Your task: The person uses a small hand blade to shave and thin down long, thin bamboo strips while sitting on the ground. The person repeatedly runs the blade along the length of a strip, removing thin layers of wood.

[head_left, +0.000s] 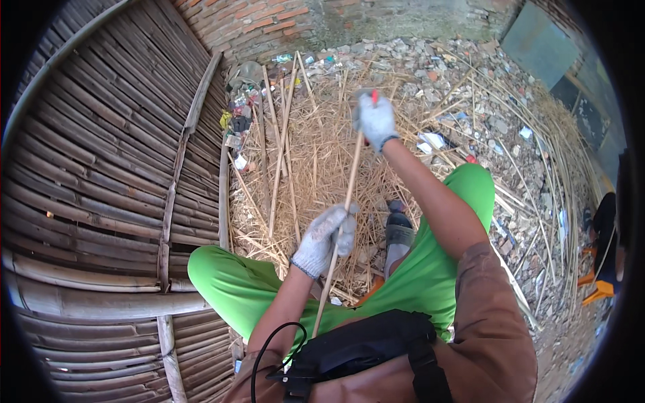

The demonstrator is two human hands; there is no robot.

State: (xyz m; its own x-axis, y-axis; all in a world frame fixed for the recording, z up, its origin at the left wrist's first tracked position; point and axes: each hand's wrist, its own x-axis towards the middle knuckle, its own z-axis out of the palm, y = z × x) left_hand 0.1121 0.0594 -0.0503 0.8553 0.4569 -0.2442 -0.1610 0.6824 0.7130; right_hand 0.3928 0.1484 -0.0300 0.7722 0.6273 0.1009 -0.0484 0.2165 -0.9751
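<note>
A long, thin bamboo stick [353, 168] slants from my lap up and away from me. My left hand [329, 232], in a whitish knitted glove, is closed around its middle. Farther out, my right hand [377, 121], gloved alike, is closed at the stick's far end. A red-handled tool [375, 96] shows its red tip above that fist; its working part is hidden by the glove, so its kind is unclear. Below the hands, straw-like bamboo shavings [312, 158] cover the ground between my green-trousered legs.
Several bamboo sticks [281, 134] lie left of the shavings. A slatted bamboo wall [101, 168] stands close on the left, a brick wall [269, 23] at the back. Rubble [497, 124] and long thin strips [547, 161] spread rightward. Another person's dark-clothed leg [605, 225] appears far right.
</note>
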